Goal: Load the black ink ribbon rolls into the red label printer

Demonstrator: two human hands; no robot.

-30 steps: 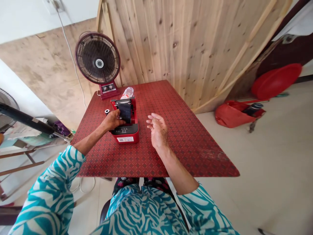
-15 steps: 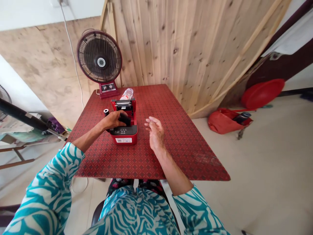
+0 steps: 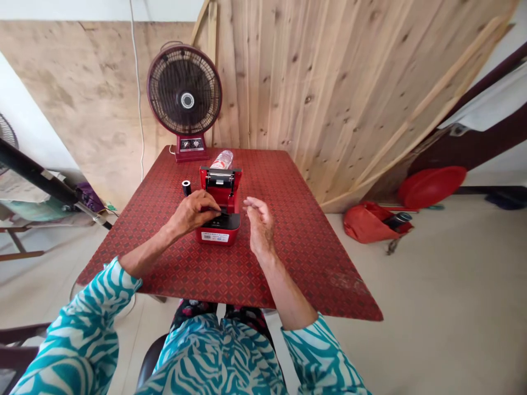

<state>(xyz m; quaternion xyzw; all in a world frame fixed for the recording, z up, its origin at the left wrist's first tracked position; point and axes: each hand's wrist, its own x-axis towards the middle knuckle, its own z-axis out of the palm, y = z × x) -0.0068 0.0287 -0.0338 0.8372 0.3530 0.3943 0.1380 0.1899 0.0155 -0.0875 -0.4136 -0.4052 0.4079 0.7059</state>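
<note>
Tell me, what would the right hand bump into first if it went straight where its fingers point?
Probably the open red machine. The right hand points forward and left, toward the machine's right side. The hand's height is hard to judge, so it might pass above instead.

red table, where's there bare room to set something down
The widest bare patch of the red table lies between the right hand and the table's right edge. Another lies between the forearms, from the red machine to the near edge. It is crowded around the machine: the fan and bottle behind, the black roll left of it, the left hand at it.
</note>
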